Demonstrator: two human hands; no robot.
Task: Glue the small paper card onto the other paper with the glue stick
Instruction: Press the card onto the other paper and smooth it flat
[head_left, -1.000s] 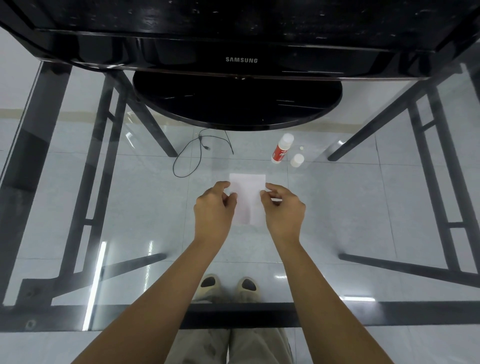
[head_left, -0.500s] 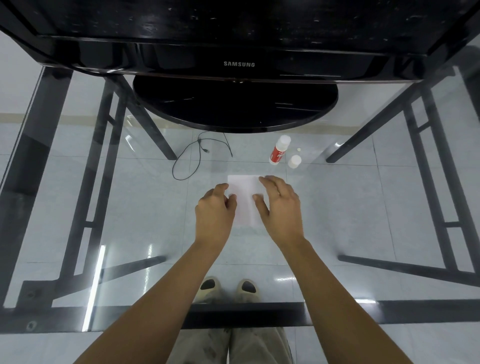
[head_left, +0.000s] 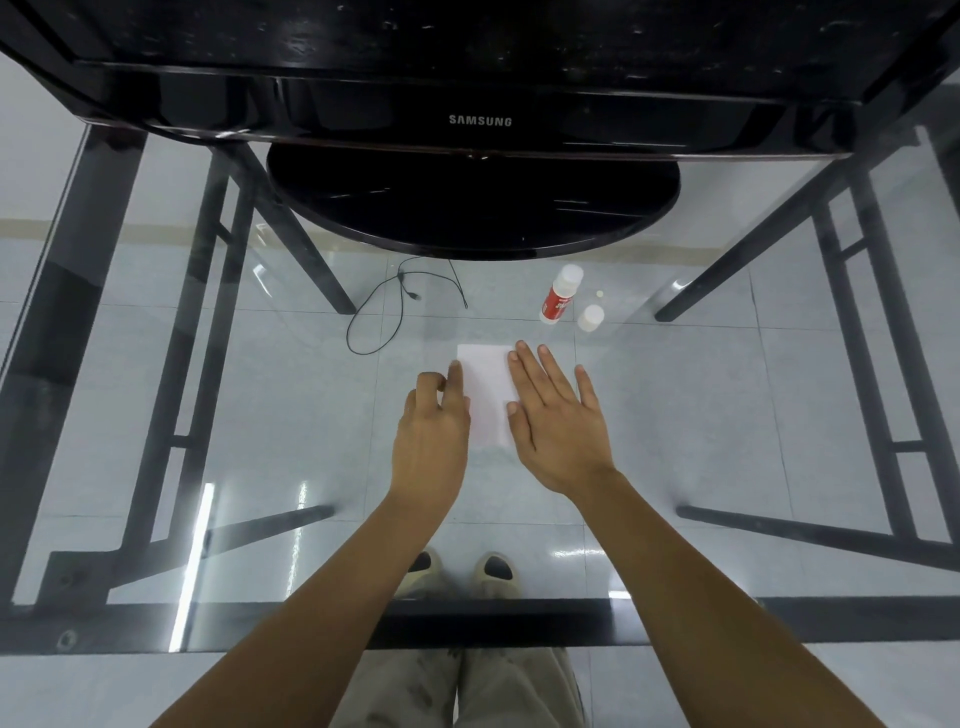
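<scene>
A white paper (head_left: 487, 395) lies flat on the glass table (head_left: 727, 415) between my hands. I cannot tell the small card from the other paper; only one white sheet shows. My left hand (head_left: 434, 431) rests at the paper's left edge, index fingertip touching it, other fingers curled. My right hand (head_left: 558, 415) lies flat with fingers spread, covering the paper's right edge. The glue stick (head_left: 558, 300), red label and white body, lies behind the paper to the right, with its white cap (head_left: 590, 318) standing beside it.
A black Samsung monitor (head_left: 478, 119) on a round black stand (head_left: 472, 208) fills the back of the table. A thin black cable (head_left: 395, 306) loops left of the paper. The table's black front rail (head_left: 208, 623) runs near me; my feet show through the glass.
My right hand has opened from a pinch at the paper's edge to a flat, spread palm and slid right. My left hand stays at the left edge.
</scene>
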